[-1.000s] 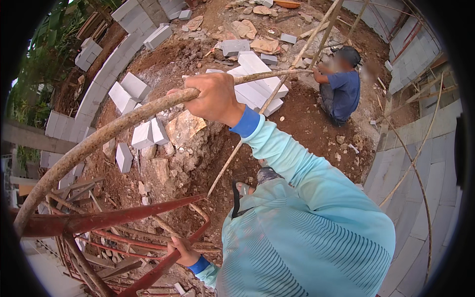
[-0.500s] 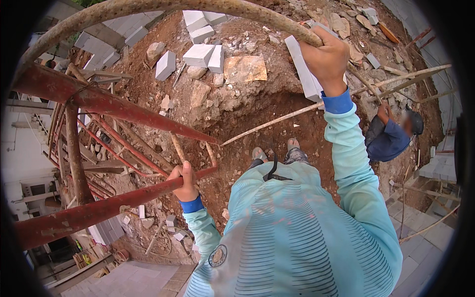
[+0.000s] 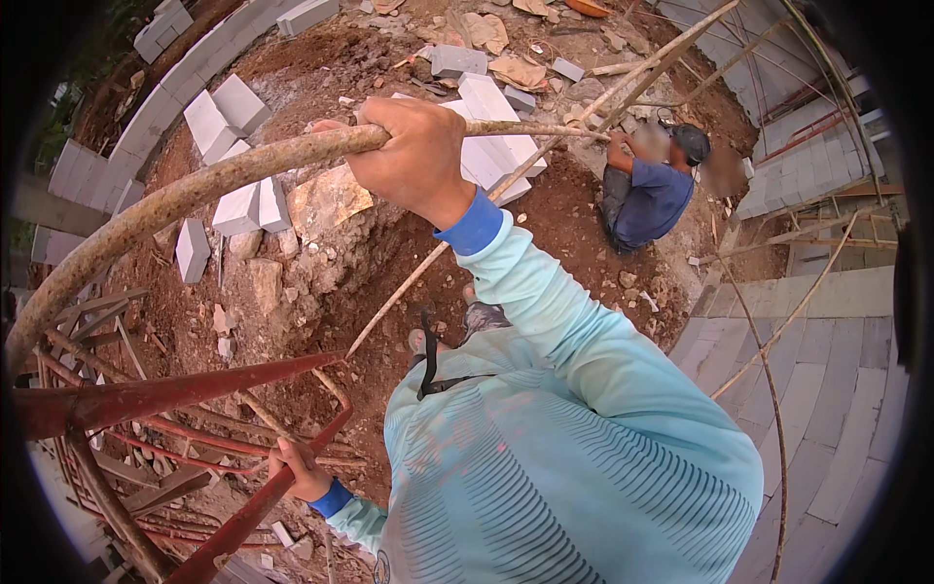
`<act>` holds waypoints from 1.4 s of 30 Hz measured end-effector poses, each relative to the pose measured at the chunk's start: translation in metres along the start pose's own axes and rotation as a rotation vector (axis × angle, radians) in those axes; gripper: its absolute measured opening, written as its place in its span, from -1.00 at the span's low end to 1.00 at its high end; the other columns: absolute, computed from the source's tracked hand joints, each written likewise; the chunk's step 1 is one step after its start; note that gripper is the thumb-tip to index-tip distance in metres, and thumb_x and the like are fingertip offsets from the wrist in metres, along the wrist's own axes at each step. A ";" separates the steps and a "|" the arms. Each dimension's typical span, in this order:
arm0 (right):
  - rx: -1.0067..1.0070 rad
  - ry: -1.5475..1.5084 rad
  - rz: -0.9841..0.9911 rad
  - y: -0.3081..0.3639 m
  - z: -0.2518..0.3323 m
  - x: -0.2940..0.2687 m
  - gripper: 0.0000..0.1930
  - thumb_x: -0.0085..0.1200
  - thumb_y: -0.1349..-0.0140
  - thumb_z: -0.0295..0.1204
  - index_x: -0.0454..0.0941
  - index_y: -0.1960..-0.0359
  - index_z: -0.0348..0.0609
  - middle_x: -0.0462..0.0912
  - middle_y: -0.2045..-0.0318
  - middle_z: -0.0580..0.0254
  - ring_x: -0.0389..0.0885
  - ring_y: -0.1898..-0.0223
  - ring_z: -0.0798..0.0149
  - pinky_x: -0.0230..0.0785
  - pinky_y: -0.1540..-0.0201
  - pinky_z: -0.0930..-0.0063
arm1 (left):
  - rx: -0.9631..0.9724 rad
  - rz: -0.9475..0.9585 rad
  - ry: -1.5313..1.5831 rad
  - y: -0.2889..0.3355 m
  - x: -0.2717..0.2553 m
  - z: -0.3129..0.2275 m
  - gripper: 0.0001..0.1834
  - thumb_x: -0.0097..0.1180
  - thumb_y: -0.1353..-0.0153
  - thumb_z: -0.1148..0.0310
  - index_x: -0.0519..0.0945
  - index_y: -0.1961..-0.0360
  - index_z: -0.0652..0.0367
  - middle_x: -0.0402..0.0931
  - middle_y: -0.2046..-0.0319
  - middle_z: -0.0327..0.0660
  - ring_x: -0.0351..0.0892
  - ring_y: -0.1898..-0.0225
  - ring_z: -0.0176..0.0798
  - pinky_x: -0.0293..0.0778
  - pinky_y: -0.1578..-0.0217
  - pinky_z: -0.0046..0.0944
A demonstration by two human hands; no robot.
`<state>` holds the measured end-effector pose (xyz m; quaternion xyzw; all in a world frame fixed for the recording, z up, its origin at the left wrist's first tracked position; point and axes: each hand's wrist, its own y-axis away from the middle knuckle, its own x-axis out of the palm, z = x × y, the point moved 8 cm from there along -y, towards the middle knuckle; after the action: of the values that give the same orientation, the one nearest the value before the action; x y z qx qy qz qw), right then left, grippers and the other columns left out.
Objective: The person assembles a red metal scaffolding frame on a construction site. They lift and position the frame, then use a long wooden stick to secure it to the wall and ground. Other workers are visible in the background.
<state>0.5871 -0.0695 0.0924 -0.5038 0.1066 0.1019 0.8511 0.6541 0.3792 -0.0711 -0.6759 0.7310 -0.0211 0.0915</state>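
Note:
My right hand (image 3: 413,156) is wrapped round a long, mottled brown pole (image 3: 195,204), which runs from the left edge across in front of me and on past the hand. Lower left, my left hand (image 3: 300,467) grips the near tube of a red metal scaffold frame (image 3: 190,387), its fingers curled round the tube. The frame's paint is worn, and crossbars join its tubes. A thinner pole (image 3: 404,292) slants from the frame's end up to the right, passing behind my right forearm.
A co-worker (image 3: 647,204) in a dark blue shirt and cap squats at right. Grey blocks (image 3: 233,209) lie on reddish soil, with more blocks (image 3: 501,127) beyond my right hand. Rubble and a boulder (image 3: 326,209) sit ahead. A block wall (image 3: 827,409) stands at right, with thin poles (image 3: 764,365) before it.
The view has swung to the right. The pole and my right hand now sit further left in the picture, and the co-worker shows more fully. Both hands keep their holds.

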 end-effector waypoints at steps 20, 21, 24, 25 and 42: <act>0.030 -0.094 -0.005 0.000 0.018 -0.013 -0.47 0.44 0.00 -0.10 0.35 0.82 -0.08 0.35 0.81 0.17 0.36 0.74 0.04 0.13 0.62 0.20 | -0.014 -0.118 -0.026 -0.001 -0.009 0.005 -0.49 0.15 -0.39 0.24 0.21 0.67 0.07 0.14 0.78 -0.36 0.03 0.73 -0.47 0.02 0.64 -0.35; 0.017 -0.098 -0.025 -0.004 0.020 -0.014 -0.48 0.43 0.00 -0.12 0.35 0.82 -0.06 0.37 0.80 0.18 0.38 0.73 0.06 0.14 0.60 0.20 | 0.007 -0.120 -0.029 -0.003 -0.008 0.007 -0.49 0.14 -0.40 0.23 0.22 0.66 0.08 0.13 0.79 -0.36 0.01 0.73 -0.47 0.02 0.64 -0.36; 0.030 -0.115 -0.055 -0.003 0.017 -0.013 -0.51 0.42 0.00 -0.15 0.36 0.82 -0.06 0.38 0.79 0.18 0.39 0.72 0.06 0.14 0.59 0.20 | 0.005 -0.151 -0.076 -0.002 -0.004 0.002 -0.49 0.11 -0.42 0.21 0.22 0.65 0.08 0.11 0.79 -0.36 -0.01 0.73 -0.46 0.03 0.64 -0.36; 0.034 -0.129 -0.071 -0.002 0.017 -0.012 -0.53 0.41 -0.01 -0.17 0.37 0.82 -0.06 0.40 0.79 0.20 0.40 0.71 0.08 0.12 0.58 0.21 | 0.005 -0.155 -0.079 -0.002 -0.008 0.002 -0.49 0.11 -0.42 0.21 0.22 0.65 0.08 0.12 0.79 -0.36 -0.01 0.73 -0.46 0.03 0.64 -0.36; 0.093 -0.154 -0.023 0.000 0.010 -0.007 -0.58 0.40 0.00 -0.18 0.42 0.77 -0.03 0.43 0.75 0.29 0.43 0.66 0.18 0.18 0.50 0.23 | 0.033 -0.402 -0.092 -0.006 -0.031 0.029 -0.54 0.19 -0.37 0.18 0.36 0.62 0.13 0.15 0.75 -0.34 0.11 0.70 -0.44 0.03 0.64 -0.35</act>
<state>0.5812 -0.0612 0.0995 -0.4556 0.0398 0.1253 0.8804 0.6671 0.4126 -0.0957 -0.8067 0.5762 -0.0200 0.1296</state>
